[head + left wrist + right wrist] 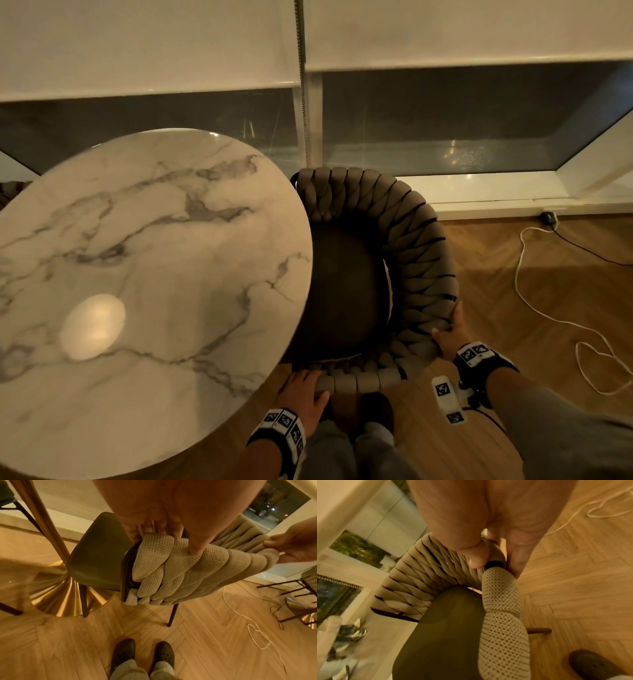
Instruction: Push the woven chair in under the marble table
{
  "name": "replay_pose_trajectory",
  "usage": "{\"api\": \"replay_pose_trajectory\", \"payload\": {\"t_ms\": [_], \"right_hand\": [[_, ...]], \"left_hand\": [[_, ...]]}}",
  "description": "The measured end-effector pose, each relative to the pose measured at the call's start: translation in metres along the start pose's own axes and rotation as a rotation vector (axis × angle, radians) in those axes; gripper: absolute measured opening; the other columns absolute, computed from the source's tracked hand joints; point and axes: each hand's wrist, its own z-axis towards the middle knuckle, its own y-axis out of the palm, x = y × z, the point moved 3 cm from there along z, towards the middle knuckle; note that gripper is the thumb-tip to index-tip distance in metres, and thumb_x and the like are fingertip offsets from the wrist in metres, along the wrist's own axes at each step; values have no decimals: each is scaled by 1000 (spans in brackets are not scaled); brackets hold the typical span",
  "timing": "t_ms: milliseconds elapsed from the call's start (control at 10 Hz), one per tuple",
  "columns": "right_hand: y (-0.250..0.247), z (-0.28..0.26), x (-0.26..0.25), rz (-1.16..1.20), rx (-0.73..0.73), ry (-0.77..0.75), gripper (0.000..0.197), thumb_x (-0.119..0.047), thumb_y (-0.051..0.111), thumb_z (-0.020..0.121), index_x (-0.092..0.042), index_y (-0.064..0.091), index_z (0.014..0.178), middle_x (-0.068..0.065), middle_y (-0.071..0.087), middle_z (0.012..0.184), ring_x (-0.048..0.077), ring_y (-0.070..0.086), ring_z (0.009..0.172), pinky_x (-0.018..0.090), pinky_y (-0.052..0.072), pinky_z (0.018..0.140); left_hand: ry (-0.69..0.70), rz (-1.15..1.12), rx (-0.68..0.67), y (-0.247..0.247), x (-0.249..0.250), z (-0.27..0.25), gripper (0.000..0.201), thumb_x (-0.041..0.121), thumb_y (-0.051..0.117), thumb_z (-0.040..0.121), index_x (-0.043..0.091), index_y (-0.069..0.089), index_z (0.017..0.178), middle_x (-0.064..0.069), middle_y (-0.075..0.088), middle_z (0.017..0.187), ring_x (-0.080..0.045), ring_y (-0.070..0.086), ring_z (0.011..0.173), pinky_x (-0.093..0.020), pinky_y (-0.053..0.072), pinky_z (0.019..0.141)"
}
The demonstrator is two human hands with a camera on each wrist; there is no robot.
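The woven chair has a curved back of thick beige braided bands and a dark seat. Its seat lies partly beneath the round marble table, which stands on the left. My left hand grips the near end of the woven back, fingers over the rim and thumb on the outside. My right hand holds the back's rim further right, thumb inside and fingers outside. In the left wrist view the table's gold pedestal base stands just beyond the seat.
A white cable and a dark cable loop across the herringbone wood floor at the right. Low windows under roller blinds run along the far wall. Another chair's legs show at the far right. My shoes stand behind the chair.
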Motion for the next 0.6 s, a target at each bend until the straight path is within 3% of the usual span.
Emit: {"api": "replay_pose_trajectory", "payload": {"t_ms": [100, 200, 300, 400, 500, 600], "right_hand": [[5, -9, -8, -121, 43, -8, 89, -4, 54, 95, -22, -12, 153, 20, 30, 156, 43, 40, 134, 56, 35, 109], [8, -15, -10, -197, 98, -45, 91, -4, 59, 92, -14, -8, 153, 26, 32, 153, 44, 42, 132, 54, 36, 109], [15, -30, -14, -373, 21, -50, 87, -13, 62, 91, -18, 2, 155, 19, 22, 158, 40, 47, 127, 43, 46, 99], [20, -35, -11, -607, -11, -76, 63, -25, 60, 90, -21, 35, 148, 19, 28, 156, 38, 48, 124, 40, 48, 99], [37, -44, -12, -730, -83, -87, 36, -29, 53, 93, -22, 56, 128, 18, 38, 149, 38, 43, 128, 41, 42, 104], [47, -54, -16, -629, -158, -121, 31, -27, 55, 91, -24, 60, 121, 7, 55, 133, 26, 54, 112, 39, 47, 96]], "left_hand": [[20, -83, -21, -8, -4, -2, 50, 43, 43, 94, 27, 33, 140, 1, 38, 147, -20, 34, 135, -36, 29, 116], [46, -130, -47, -14, -7, -8, 49, 40, 47, 94, 26, 35, 139, 1, 38, 147, -19, 37, 134, -33, 30, 115], [72, -147, -58, -27, -8, -13, 45, 40, 49, 93, 24, 43, 134, 0, 43, 143, -18, 41, 131, -32, 32, 113], [52, -156, -59, -38, -8, -20, 36, 40, 50, 92, 26, 50, 126, 2, 49, 134, -18, 47, 124, -30, 36, 108], [-11, -171, -96, -52, -12, -32, 15, 48, 50, 88, 34, 57, 90, 2, 56, 109, -19, 56, 108, -30, 42, 94], [-18, -138, -115, -46, -20, -29, 28, 55, 45, 86, 29, 55, 81, 0, 60, 100, -22, 59, 101, -32, 43, 88]]}}
